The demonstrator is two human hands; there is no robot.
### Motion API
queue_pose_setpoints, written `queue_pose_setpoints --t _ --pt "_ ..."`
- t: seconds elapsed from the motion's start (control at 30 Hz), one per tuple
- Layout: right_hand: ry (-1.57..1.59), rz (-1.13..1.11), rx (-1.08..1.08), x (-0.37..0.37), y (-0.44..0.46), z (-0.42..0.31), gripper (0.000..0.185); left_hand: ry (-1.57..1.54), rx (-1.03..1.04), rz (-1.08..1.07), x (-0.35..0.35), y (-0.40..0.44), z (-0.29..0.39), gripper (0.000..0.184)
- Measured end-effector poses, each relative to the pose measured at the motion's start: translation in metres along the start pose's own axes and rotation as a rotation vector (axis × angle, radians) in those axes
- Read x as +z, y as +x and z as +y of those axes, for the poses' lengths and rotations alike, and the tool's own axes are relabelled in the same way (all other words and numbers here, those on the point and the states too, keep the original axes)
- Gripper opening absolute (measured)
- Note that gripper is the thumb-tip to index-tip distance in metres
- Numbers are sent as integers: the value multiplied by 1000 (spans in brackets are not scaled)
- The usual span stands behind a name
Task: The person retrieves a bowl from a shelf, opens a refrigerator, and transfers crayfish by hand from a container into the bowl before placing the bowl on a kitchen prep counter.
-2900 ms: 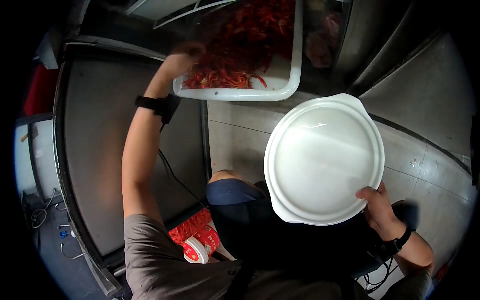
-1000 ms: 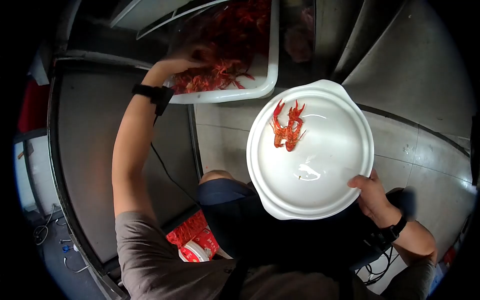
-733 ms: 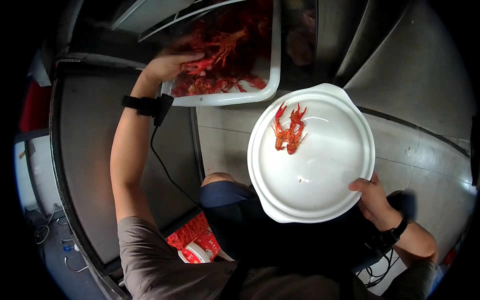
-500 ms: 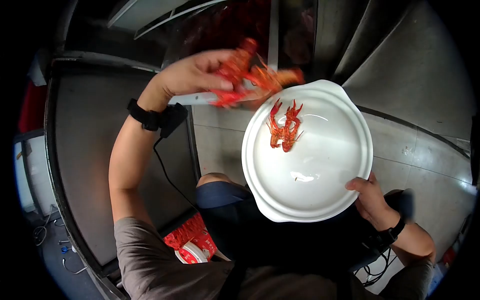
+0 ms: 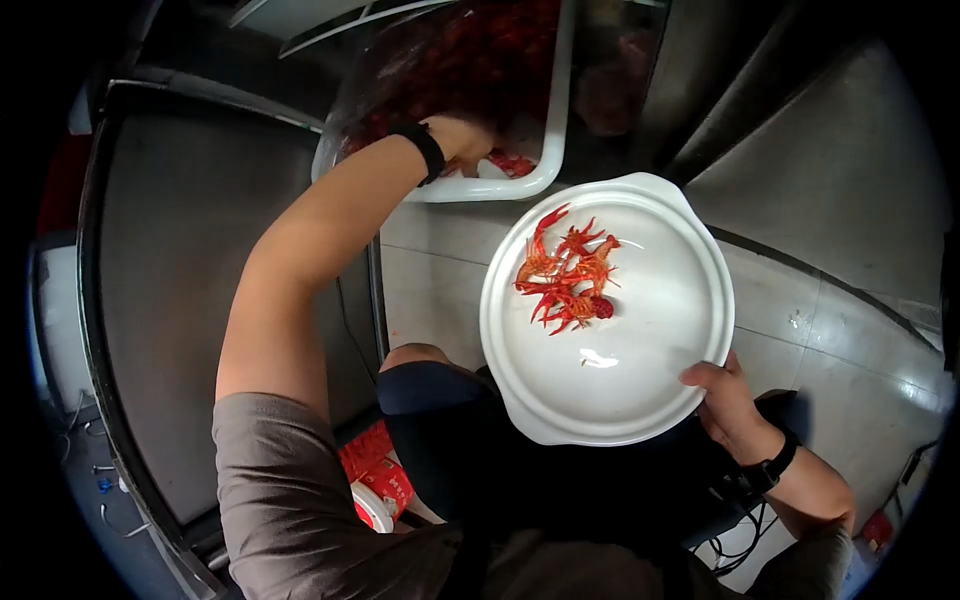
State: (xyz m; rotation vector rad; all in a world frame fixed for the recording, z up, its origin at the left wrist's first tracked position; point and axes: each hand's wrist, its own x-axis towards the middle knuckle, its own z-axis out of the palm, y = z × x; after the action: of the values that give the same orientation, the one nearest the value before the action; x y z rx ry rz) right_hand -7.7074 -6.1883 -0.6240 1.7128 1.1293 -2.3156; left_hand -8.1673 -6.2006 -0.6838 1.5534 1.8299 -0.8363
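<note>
My right hand [image 5: 726,398] grips the lower right rim of a round white dish [image 5: 640,375], thumb on top. Several red crayfish [image 5: 572,275] lie in a cluster on the dish's upper left part. Up and to the left, my left hand [image 5: 462,138] reaches down inside a white tub [image 5: 500,189] that holds many red crayfish [image 5: 512,163]. The fingers of that hand are hidden in the tub, so what they hold, if anything, does not show.
A dark flat panel with a black frame [image 5: 225,290] stands at the left. Below my left arm are red packages and a white-lidded red tub [image 5: 372,507]. Cables [image 5: 735,545] hang at the lower right over the tiled floor [image 5: 850,350].
The dish first held nothing, then two crayfish or so; more now lie on it. My left hand brought crayfish over from the tub, let them go and returned into the tub.
</note>
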Motion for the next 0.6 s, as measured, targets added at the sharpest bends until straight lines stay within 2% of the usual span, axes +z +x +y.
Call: queue_pose_setpoints --t 0.07,0.1,0.23,0.37,0.4,0.47,0.5,0.53,0.6 --pt "22 -34 13 2 -4 -1 60 -41 -47 -97 3 6 -4 79" --pt "72 -40 -15 6 -7 -4 60 -76 2 -141 -8 -12 3 77" --pt "161 -47 -71 9 -6 -2 59 -64 -45 -287 -4 -29 12 71" --pt "145 -94 -66 5 -3 1 57 -477 -53 -419 4 -24 -17 58" --pt "137 -98 -67 4 -2 2 57 -477 -52 -422 0 -28 -21 58" --pt "130 -104 -62 5 -3 2 57 -658 -79 -258 -8 -37 -31 49" --pt "127 -99 -63 7 -5 -2 57 -878 -43 -258 -4 -31 -54 38" --pt "123 -93 -66 9 -6 -4 56 -877 -42 -259 -5 -39 -60 38" --pt "115 -92 -71 7 -4 -3 57 -1099 -16 -315 -9 -50 -71 30"
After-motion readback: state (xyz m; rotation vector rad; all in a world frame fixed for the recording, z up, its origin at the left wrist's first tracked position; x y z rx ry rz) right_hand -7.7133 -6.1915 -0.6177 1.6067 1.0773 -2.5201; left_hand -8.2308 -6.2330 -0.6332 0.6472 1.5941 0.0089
